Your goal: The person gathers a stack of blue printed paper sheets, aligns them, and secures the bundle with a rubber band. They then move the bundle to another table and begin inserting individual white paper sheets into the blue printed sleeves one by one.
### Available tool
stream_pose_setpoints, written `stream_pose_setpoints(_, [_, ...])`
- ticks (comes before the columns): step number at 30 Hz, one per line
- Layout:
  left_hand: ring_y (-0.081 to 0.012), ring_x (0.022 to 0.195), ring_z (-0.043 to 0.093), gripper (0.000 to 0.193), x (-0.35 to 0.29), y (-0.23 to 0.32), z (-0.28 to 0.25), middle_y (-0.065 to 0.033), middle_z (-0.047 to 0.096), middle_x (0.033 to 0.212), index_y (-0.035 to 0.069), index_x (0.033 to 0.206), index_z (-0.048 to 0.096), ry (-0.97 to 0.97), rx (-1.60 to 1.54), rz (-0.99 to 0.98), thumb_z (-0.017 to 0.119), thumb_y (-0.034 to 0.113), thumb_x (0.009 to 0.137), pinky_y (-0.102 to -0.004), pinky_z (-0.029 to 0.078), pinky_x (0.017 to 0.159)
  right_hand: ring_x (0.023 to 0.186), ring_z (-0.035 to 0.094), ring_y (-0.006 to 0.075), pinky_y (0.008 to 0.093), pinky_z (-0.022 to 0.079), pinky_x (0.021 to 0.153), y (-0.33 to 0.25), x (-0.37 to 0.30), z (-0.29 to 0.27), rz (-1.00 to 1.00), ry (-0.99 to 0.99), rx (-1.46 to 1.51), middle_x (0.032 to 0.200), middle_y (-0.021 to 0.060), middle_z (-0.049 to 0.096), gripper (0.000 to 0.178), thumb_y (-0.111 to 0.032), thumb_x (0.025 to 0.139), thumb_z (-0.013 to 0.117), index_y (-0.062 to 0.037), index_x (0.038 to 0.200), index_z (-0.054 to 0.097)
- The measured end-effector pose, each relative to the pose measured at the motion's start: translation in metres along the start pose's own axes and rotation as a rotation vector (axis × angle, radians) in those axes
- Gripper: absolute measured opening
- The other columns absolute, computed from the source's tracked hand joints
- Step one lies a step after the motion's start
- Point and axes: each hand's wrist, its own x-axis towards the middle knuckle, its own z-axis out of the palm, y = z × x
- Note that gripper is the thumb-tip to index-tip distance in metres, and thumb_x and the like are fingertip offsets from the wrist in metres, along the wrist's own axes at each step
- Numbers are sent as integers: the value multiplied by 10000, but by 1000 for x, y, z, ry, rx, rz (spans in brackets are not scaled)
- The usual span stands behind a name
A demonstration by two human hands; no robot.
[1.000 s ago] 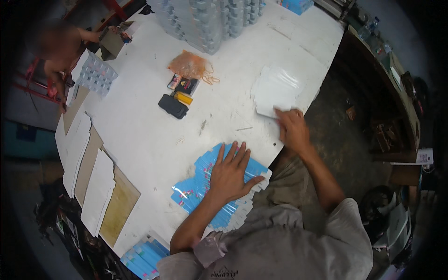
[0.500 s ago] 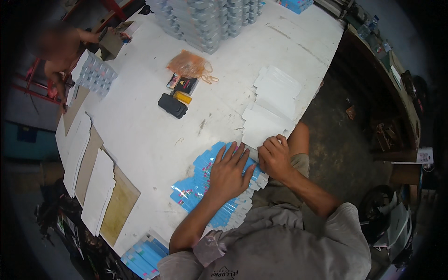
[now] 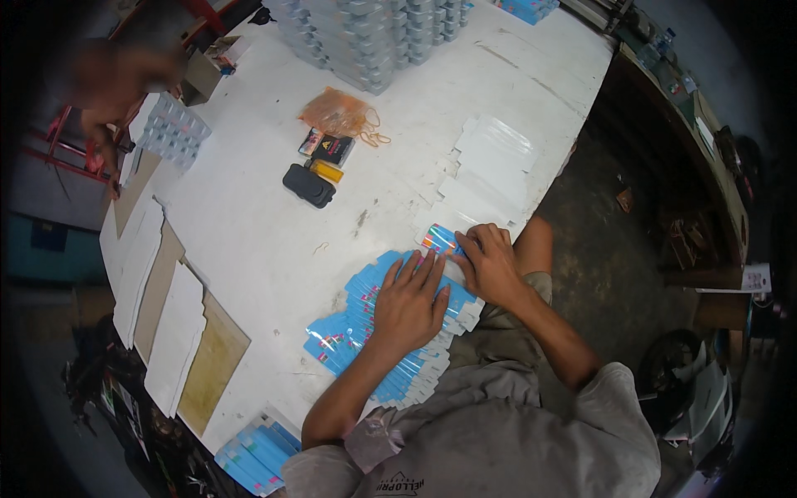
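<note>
A fan of flat blue cartons (image 3: 330, 340) with glossy faces and pale tabbed ends lies on the white table in front of me. My left hand (image 3: 407, 303) rests on the fan, palm down, fingers spread. Just right of it, my right hand (image 3: 491, 264) has its fingers bent over a small blue carton (image 3: 442, 239), whose bright printed face shows beyond the fingertips. Part of that carton is hidden under the hand. White carton blanks (image 3: 494, 162) lie flat past my right hand, near the table's right edge.
Tall stacks of grey-white folded pieces (image 3: 357, 41) stand at the far side. An orange plastic bag (image 3: 336, 112), small boxes (image 3: 334, 149), a yellow lighter (image 3: 326, 172) and a black case (image 3: 308, 186) lie mid-table. Cardboard sheets (image 3: 214, 365) line the left edge; another person (image 3: 112, 91) works far left.
The near white blank by my right hand has given way to a blue printed face at the fingertips. My right hand has shifted slightly; my left hand stays on the fan.
</note>
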Motion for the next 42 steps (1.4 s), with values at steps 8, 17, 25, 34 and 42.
stream_pose_setpoints(8, [-427,1407,496,700,1,4,-4,-318,529,1470,-1,1579,378,-34,44,-17,598,234,957,-550,338,1185,1029,604,292,413,466,890,-13,1,-8,-88,-26,-12,1072,122,635,399,-154,868,754,-9,1232,680])
stream_pose_setpoints(17, [-400,1571,252,836,0,14,-19,-293,343,1633,-17,1581,365,-88,225,42,664,205,832,-592,186,1263,819,666,440,483,503,747,-31,3,-12,254,-225,495,849,230,679,209,-2,887,651,34,1092,673])
stream_pose_setpoints(25, [-414,1512,362,729,-4,4,-18,-253,455,1575,-79,1477,494,-162,70,27,674,338,907,-589,203,1257,1219,615,382,461,498,987,-24,-15,-7,42,72,140,1223,198,679,310,-163,874,777,31,1110,726])
stream_pose_setpoints(34, [-426,1398,516,488,-2,-2,-4,-258,607,1431,-48,1315,670,-35,9,16,592,330,1016,-548,326,1194,1100,648,381,473,530,922,-12,-11,-4,300,-11,497,1140,186,665,418,-100,903,745,-23,1304,662])
stream_pose_setpoints(42, [-468,1506,351,643,0,6,-9,-309,421,1579,-27,1562,397,-84,42,-31,566,279,1023,-568,264,1227,876,638,311,411,472,846,2,3,-11,-14,-41,125,877,118,631,493,-24,829,689,28,1316,633])
